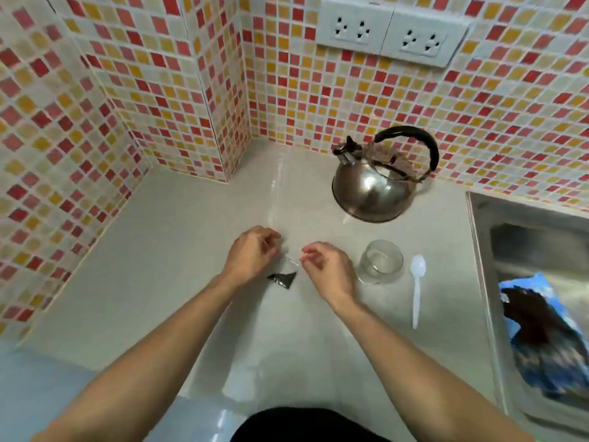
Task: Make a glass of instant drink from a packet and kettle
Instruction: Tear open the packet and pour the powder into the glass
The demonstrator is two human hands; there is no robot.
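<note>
A small clear packet [284, 275] with dark powder in its lower corner hangs between my hands above the grey counter. My left hand [251, 252] pinches its top left edge. My right hand [328, 266] pinches the top right edge. An empty clear glass [380, 261] stands just right of my right hand. A white plastic spoon [417, 288] lies to the right of the glass. The steel kettle [374, 189] with a black handle stands behind them, near the tiled wall.
A steel sink [484, 224] is set into the counter [159, 266] at the right, and a blue-and-dark bag [541, 339] lies in it. Mosaic-tiled walls close off the back and left. A double socket [392, 30] sits high on the back wall.
</note>
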